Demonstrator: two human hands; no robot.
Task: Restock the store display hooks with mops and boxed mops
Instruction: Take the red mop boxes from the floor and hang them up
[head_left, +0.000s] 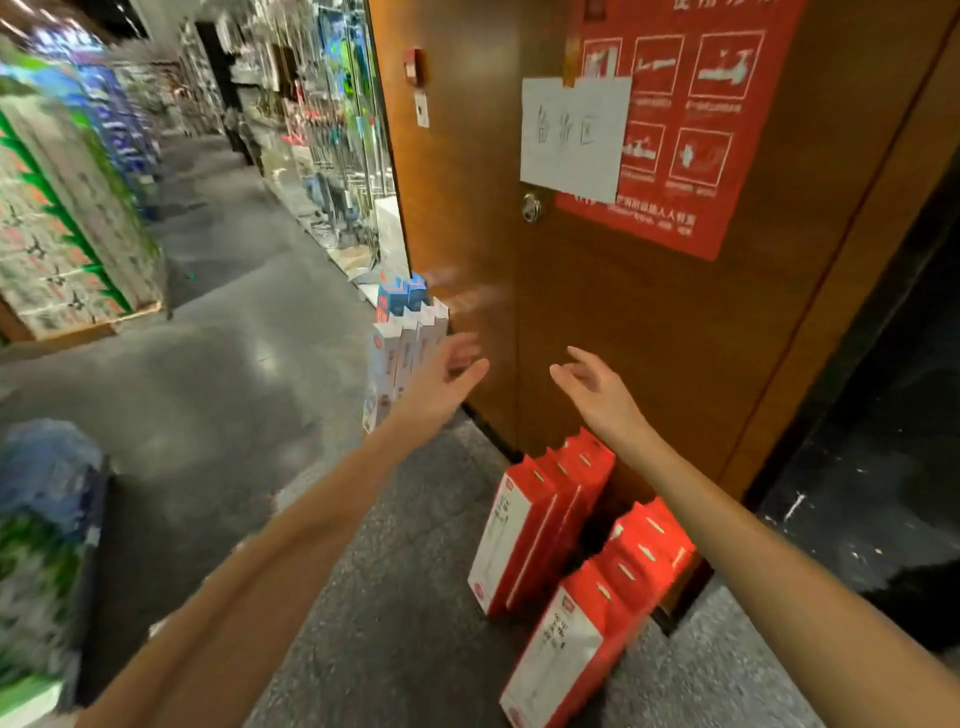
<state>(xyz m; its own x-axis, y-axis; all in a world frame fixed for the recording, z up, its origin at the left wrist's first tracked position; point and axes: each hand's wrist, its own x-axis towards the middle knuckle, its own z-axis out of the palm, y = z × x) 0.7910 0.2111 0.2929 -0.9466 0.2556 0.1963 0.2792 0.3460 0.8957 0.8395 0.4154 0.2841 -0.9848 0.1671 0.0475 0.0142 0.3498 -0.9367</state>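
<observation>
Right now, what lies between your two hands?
Nothing: in the head view the gap between left hand and right hand is bare, wooden door behind.

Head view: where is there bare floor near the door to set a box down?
Bare grey speckled floor lies left of the red-and-white boxes leaning on the brown wooden door, and across the aisle left of the white-and-blue boxes. It is crowded along the door's foot, where both box groups stand.

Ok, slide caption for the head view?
Empty left hand and right hand reach toward a wooden door, white boxes and red boxes at its foot.
</observation>
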